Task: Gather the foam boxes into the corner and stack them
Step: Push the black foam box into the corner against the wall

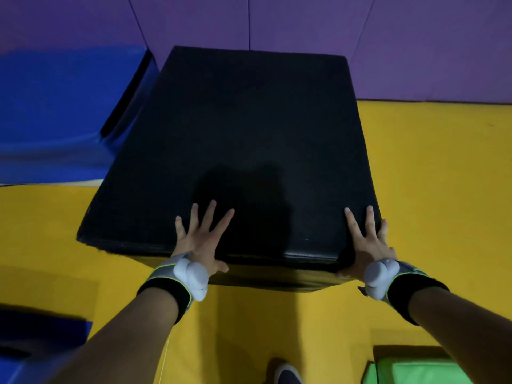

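A large black foam box point(238, 139) fills the middle of the view, its far end close to the purple padded wall point(304, 23). My left hand point(201, 239) lies flat on the box's near top edge with fingers spread and the thumb over the front face. My right hand point(365, 242) rests the same way at the near right corner, fingers apart, some curling over the right side. Neither hand closes around anything. A blue foam box point(55, 106) sits left of the black one against the wall.
Yellow padded floor point(429, 203) spreads to the right and in front. A green foam block point(415, 370) is at the bottom right. Another blue block point(36, 342) lies at the bottom left. My shoe point(286, 375) shows at the bottom edge.
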Demonstrator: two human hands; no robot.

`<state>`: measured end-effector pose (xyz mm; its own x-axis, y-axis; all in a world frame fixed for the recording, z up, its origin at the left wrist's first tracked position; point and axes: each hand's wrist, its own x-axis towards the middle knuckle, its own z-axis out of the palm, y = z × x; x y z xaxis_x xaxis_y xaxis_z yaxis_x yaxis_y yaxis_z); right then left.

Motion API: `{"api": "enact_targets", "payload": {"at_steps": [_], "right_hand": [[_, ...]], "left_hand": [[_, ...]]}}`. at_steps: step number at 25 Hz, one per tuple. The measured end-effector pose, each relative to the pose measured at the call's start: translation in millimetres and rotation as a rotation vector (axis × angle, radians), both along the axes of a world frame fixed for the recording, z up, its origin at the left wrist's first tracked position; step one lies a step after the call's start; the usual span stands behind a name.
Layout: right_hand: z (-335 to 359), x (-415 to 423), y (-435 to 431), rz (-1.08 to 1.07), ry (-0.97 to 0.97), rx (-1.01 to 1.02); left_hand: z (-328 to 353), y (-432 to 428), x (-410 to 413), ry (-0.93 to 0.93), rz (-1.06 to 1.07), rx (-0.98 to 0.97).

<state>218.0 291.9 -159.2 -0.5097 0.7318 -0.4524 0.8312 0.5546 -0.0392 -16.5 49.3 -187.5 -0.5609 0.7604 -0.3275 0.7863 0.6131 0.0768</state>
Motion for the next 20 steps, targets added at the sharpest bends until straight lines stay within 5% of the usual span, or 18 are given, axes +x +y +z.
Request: {"api": "enact_targets", "payload": {"at_steps": [20], "right_hand": [[13,-116,26,0.15,-0.031,0.038]], "left_hand": [[2,13,-94,-0.017,0.135,0.054]]}}
